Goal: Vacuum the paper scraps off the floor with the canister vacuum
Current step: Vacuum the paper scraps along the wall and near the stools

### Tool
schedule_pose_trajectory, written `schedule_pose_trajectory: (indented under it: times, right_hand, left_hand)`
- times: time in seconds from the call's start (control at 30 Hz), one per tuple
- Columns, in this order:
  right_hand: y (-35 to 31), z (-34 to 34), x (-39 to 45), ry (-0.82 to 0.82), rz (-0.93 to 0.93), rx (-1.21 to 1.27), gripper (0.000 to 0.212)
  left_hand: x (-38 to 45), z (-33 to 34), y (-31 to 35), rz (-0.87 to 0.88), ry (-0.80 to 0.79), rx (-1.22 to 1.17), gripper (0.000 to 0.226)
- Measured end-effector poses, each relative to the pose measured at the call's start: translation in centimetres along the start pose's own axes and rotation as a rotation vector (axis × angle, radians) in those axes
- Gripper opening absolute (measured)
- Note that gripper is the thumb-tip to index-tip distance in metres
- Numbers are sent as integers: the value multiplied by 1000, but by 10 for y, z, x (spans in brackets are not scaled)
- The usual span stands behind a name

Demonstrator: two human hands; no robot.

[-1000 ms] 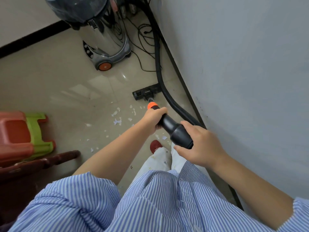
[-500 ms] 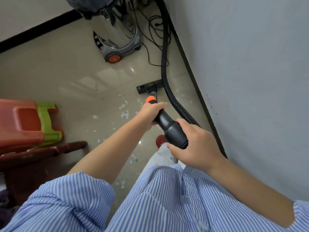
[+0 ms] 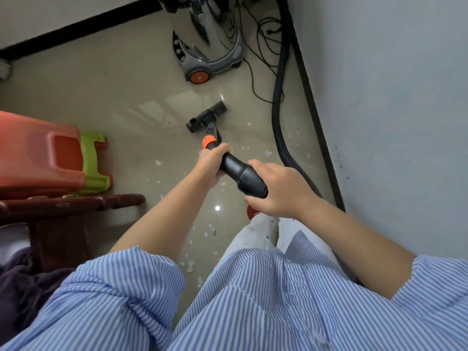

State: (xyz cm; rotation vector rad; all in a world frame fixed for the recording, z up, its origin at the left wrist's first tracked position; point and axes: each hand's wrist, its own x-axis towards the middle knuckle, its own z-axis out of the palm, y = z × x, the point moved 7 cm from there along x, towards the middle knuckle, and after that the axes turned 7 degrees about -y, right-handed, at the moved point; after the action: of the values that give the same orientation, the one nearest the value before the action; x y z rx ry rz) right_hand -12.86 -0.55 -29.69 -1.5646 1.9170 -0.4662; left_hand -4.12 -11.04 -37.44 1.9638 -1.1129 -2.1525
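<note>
Floor nozzle (image 3: 206, 117) has swung left of its earlier spot near the hose (image 3: 278, 110), leaving paper scraps (image 3: 268, 153) at centre-right unswept. Left hand (image 3: 211, 162) and right hand (image 3: 276, 191) both clamp the wand (image 3: 240, 173).

Glossy tile, polished steel, matt black plastic

We see a floor (image 3: 121, 79) of smooth beige tile, shiny enough to mirror light, strewn with thin white paper scraps (image 3: 268, 153). The canister (image 3: 215, 34) looks like polished metal on a grey plastic base. The wand handle (image 3: 243, 173) and floor nozzle (image 3: 206, 117) are matt black plastic (with one orange collar), the hose (image 3: 278, 97) ribbed and dull. We note glossy plastic stools (image 3: 40, 153), varnished dark wood (image 3: 71, 203), a matt painted wall (image 3: 392, 97) and a striped cotton-like shirt (image 3: 253, 300).
</note>
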Motion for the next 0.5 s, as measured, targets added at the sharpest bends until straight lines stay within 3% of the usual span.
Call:
schedule_pose_trajectory:
  times: [0.13,0.27,0.5]
  right_hand:
    - [-5,9,22,-83,-47,-32,69]
    - [-16,14,34,-188,-100,-114,59]
    - [-21,15,4,-204,-128,-115,59]
  left_hand:
    - [9,-24,-4,0,38,-110,23]
    - [12,-39,-16,-11,48,-198,11]
    - [-6,-31,-41,-40,39,-244,12]
